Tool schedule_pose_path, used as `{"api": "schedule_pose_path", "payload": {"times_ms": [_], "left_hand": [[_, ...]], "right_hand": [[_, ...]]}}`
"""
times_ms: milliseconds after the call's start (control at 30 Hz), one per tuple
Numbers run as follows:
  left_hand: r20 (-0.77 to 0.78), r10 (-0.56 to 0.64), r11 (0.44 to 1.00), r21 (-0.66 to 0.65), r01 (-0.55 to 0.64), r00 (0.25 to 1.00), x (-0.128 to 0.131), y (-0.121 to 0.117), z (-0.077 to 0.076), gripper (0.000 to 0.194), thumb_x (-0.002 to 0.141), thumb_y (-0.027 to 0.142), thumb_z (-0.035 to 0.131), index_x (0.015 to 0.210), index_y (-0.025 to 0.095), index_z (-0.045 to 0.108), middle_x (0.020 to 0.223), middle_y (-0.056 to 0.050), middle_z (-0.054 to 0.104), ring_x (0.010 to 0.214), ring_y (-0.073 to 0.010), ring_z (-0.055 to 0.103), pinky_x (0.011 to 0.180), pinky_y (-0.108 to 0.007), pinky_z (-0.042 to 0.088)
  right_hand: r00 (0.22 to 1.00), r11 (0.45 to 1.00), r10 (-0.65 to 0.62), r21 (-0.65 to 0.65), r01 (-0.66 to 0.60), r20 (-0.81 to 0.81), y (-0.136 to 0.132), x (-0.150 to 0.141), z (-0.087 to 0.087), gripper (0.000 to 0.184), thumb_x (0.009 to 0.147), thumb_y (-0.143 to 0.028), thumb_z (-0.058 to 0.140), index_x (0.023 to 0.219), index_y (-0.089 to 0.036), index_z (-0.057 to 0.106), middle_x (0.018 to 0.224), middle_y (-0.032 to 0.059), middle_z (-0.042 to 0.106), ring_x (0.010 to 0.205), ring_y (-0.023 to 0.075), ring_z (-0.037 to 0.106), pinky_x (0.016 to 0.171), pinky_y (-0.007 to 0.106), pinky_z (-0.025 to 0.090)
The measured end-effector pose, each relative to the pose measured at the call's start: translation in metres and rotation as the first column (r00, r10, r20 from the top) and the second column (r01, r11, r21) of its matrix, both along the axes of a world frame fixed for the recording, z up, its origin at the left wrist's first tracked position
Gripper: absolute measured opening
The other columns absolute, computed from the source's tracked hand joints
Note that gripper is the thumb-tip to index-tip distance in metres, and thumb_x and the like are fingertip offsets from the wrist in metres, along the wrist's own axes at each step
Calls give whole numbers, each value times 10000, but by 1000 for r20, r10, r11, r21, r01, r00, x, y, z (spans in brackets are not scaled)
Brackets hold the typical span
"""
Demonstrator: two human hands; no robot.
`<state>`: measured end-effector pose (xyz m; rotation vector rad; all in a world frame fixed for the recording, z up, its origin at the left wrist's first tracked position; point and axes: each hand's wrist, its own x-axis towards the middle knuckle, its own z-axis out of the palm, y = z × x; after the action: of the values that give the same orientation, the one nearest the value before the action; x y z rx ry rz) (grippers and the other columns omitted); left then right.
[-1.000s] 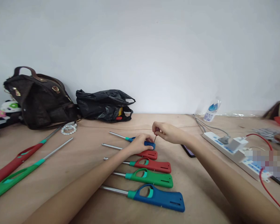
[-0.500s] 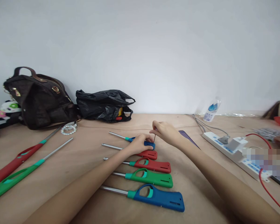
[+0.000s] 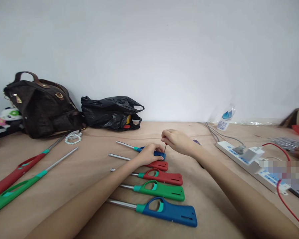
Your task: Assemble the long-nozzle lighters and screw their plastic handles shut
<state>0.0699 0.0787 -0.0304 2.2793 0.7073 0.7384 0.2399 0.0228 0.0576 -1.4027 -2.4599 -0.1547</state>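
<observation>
My left hand (image 3: 150,153) is closed on the handle of the farthest blue long-necked lighter (image 3: 160,155), pressing it to the table. Between the fingertips of my right hand (image 3: 177,141) is a thin screwdriver (image 3: 165,148) with a bit of red at its grip. Its shaft points down, and the tip meets the butt end of that blue handle. Nearer me lie a red lighter (image 3: 159,165), partly under my left wrist, a second red lighter (image 3: 168,177), a green lighter (image 3: 168,191) and a larger blue lighter (image 3: 178,214).
At left rest another red lighter (image 3: 17,172), another green lighter (image 3: 20,191) and a bead bracelet (image 3: 73,137). A dark bag (image 3: 47,106) and a black plastic bag (image 3: 109,113) stand by the wall. At right are a bottle (image 3: 225,119), a power strip (image 3: 241,159) and a partly covered phone (image 3: 196,142).
My right hand and forearm have shifted slightly, now covering more of the phone. The screwdriver's red part shows more, and its tip stays at the blue lighter. My left hand has barely moved.
</observation>
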Motion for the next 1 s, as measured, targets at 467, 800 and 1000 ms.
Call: {"api": "schedule_pose_path", "payload": {"times_ms": [467, 800, 1000], "left_hand": [[-18, 19, 1000, -1, -19, 1000, 0, -2, 2, 235, 646, 91, 745, 837, 160, 628, 820, -3, 664, 816, -180, 624, 783, -291, 483], [-8, 9, 1000, -2, -9, 1000, 0, -1, 0, 229, 645, 95, 750, 827, 149, 623, 819, -10, 656, 803, -178, 617, 767, -291, 484], [-6, 2, 1000, -6, -2, 1000, 0, 0, 0, 239, 640, 91, 751, 834, 151, 625, 828, -6, 656, 804, -172, 620, 767, -284, 484]], "right_hand": [[991, 990, 107, -81, -113, -81, -5, 2, 3, 128, 858, -80, 513, 943, -164, 558, 904, 69, 669, 810, 168, 599, 670, 242, 400], [998, 998, -49, -40, 48, -29, 0, 0, 2, 195, 955, -295, 462, 892, -157, 584, 795, 76, 666, 749, 195, 601, 627, 263, 370], [985, 988, 83, -119, -102, -152, 1, 5, 3, 153, 927, -126, 433, 920, -168, 580, 846, 43, 681, 724, 147, 598, 646, 236, 390]]}}
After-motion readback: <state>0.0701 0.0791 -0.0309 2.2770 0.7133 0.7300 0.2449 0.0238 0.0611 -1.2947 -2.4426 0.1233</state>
